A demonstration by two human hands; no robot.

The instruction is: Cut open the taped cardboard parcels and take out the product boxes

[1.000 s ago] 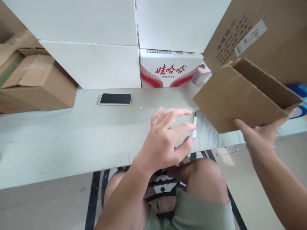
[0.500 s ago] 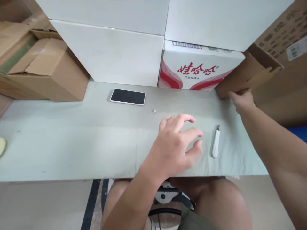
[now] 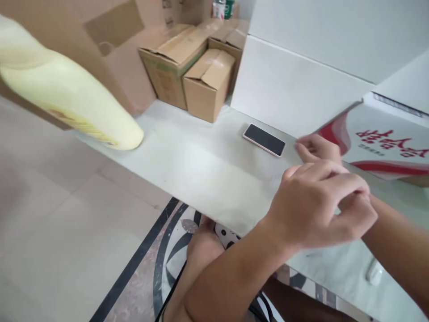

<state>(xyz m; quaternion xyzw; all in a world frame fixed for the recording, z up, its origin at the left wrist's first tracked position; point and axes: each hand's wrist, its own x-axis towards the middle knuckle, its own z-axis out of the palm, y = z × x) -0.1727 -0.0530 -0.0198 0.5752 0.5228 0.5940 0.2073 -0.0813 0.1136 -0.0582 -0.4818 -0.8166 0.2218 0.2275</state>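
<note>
I log 1 pale yellow rounded object (image 3: 77, 98), at the left end of the pale-covered table (image 3: 201, 163); 1 large brown carton (image 3: 72, 27) with a tape patch, behind it; 2 smaller brown cartons (image 3: 204, 96), side by side; stacked white boxes (image 3: 288, 85), at the back; 1 red-lettered carton (image 3: 375, 138), right; tiled floor (image 3: 63, 237), dark-banded, below.

Tabletop (image 3: 204, 170): pale cloth-like covering, matt, soft sheen mid-frame. Phone (image 3: 264, 140), right of centre: smooth dark glassy screen, pale rim. Cardboard boxes (image 3: 209, 85), upper centre: brown, matt, creased flaps. White panel (image 3: 295, 85), upper right: smooth, matt. Printed carton (image 3: 385, 143), right edge: white coated-looking card. Yellow bottle-like object (image 3: 77, 96), upper left: smooth, plastic-looking. Cutter (image 3: 374, 272), lower right: white plastic-looking handle. Floor (image 3: 60, 219), lower left: smooth tile, faint shine.
</note>
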